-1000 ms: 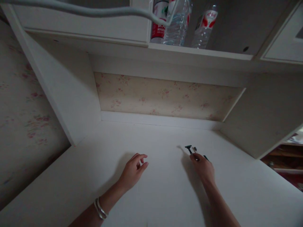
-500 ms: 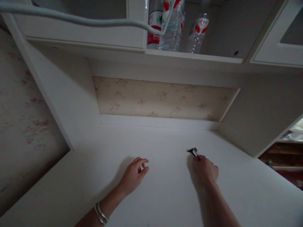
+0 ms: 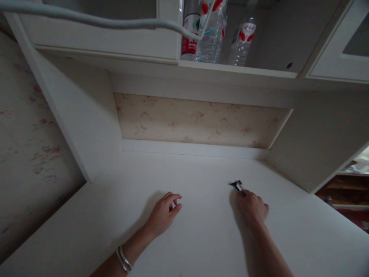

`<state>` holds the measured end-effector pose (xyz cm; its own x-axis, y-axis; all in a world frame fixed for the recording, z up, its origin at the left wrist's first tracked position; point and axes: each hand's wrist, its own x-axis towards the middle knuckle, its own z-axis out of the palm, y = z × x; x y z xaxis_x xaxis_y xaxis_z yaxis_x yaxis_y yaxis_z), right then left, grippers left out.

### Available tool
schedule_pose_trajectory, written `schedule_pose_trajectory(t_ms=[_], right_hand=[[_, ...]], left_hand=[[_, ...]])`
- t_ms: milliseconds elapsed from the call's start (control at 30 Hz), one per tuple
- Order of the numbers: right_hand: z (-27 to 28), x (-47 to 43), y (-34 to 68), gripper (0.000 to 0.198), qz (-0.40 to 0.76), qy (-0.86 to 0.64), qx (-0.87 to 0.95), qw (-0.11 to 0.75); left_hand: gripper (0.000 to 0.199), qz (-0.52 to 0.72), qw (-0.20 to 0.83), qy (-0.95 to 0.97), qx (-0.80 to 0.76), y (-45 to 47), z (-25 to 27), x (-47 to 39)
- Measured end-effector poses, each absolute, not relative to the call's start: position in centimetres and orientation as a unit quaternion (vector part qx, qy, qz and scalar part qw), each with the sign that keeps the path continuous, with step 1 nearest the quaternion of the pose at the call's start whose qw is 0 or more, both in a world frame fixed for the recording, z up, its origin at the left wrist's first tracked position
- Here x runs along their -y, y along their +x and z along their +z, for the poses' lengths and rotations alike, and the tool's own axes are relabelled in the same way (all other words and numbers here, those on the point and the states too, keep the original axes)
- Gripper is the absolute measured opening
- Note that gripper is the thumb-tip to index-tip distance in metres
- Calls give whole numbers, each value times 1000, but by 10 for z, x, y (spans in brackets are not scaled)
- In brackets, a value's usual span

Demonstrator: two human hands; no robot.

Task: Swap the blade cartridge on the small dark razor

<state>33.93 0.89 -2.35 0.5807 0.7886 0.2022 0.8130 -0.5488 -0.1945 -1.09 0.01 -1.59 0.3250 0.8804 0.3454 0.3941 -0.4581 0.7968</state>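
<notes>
Small dark razor-like tool (image 3: 236,185) with a thin handle lies flat on the white counter (image 3: 201,231), right of centre, its handle end under the fingertips of the right hand (image 3: 252,207). Right hand palm down on the counter, fingers bunched toward the tool; cannot tell if it grips the handle or only touches it. Left hand (image 3: 163,212) well apart to the left, resting on the counter, fingers loosely curled, holding nothing. Silver bangles (image 3: 123,258) on left wrist. Above, on a white shelf (image 3: 236,69), clear plastic bottles with red labels (image 3: 213,30). Grey cable (image 3: 100,22) runs across the top. Floral wallpaper panel (image 3: 201,121) behind the counter.
</notes>
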Motion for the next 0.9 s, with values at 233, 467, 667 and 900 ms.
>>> schedule_pose_trajectory(t_ms=[233,467,667,900], right_hand=[[-23,-8,340,37,-31,-884,444,139],[-26,-10,344,37,-31,-883,446,147],[-27,-12,347,39,-4,-881,443,168],[-29,-13,348,42,2,-885,427,188]], left_hand=[[22,400,305,755,-420,-11,-16,-1],[20,385,296,769,-417,-11,-15,1],[19,369,296,784,-402,-10,-14,6],[21,358,295,795,-392,-9,-10,9]])
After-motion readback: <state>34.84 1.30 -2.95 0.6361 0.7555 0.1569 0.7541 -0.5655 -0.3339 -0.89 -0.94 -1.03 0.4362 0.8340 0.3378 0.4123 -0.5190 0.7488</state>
